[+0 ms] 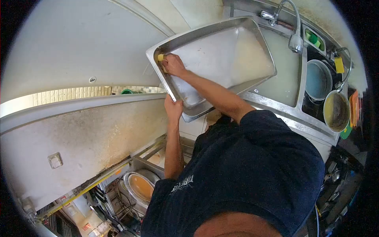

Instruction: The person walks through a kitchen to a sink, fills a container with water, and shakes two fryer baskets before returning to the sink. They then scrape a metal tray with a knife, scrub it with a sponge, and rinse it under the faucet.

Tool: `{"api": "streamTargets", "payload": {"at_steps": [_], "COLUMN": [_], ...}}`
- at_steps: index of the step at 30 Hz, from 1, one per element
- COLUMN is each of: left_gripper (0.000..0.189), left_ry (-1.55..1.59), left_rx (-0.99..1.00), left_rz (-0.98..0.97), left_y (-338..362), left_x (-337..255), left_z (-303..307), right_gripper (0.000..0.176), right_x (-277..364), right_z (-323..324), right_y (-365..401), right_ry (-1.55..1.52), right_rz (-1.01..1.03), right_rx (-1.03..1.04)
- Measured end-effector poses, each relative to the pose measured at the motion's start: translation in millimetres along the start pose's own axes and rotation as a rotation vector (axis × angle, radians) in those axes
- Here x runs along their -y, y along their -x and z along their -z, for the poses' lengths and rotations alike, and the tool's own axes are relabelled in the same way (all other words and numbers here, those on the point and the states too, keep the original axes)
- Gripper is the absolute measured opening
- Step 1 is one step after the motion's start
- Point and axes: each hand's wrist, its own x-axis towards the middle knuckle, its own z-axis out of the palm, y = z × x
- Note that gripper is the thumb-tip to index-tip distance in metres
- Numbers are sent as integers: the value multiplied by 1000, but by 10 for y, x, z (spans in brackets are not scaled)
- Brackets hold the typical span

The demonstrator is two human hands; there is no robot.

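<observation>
A large, deep rectangular metal pan (205, 53) is tilted, partly over the sink. Cloudy, yellowish liquid (252, 57) pools at its right end. My left hand (173, 107) is closed around the pan's near-left rim, its thumb side showing. Inside the pan, at the left end wall, my right hand (173, 65) presses a yellow sponge (160, 57) against the metal; the fingers partly cover it.
Murky water fills the sink (282, 71) under a faucet (295, 41). To its right are a round pan of bluish water (318, 80) and a smaller pan (336, 111). A white panel (79, 138) borders the left. An orange-filled container (141, 186) stands below.
</observation>
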Motion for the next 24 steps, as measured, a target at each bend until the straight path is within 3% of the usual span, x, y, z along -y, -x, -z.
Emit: {"api": "streamTargets", "payload": {"at_steps": [1,3,5,7,9,11,13,15,18,21,22,24], "left_gripper": [28,28,22,26,31,34,38,38,22,25,22,21], "left_ry": [68,143,44,105,237,229,222,250,252,347,327,283], "left_rx": [4,16,6,-34,-15,6,79,135,120,92,79,72], "left_rz": [21,50,-92,-94,-127,-82,-101,-59,-198,-221,-143,-95], "left_y": [-12,-42,-146,-186,-164,-179,-275,-235,-157,-265,-271,-299], "left_x": [81,175,227,130,-97,-181,-61,-80,-154,40,36,7], "left_z": [-13,-31,3,2,25,59,94,105,59,48,77,146], "right_gripper": [20,18,17,17,17,16,20,24,33,34,36,25], "right_x": [-28,-130,-174,-195,-147,-181,55,218,340,136,1,-91], "right_z": [72,195,270,344,360,258,342,259,172,176,66,68], "right_y": [15,154,400,805,872,706,394,125,176,742,974,1366], "right_ry": [87,79,247,-152,-244,-353,-448,-633,-542,-390,-286,-94], "right_rz": [58,60,219,117,42,109,1,62,-76,-188,-250,-108], "right_rx": [187,289,592,577,522,306,215,-78,-116,185,250,233]}}
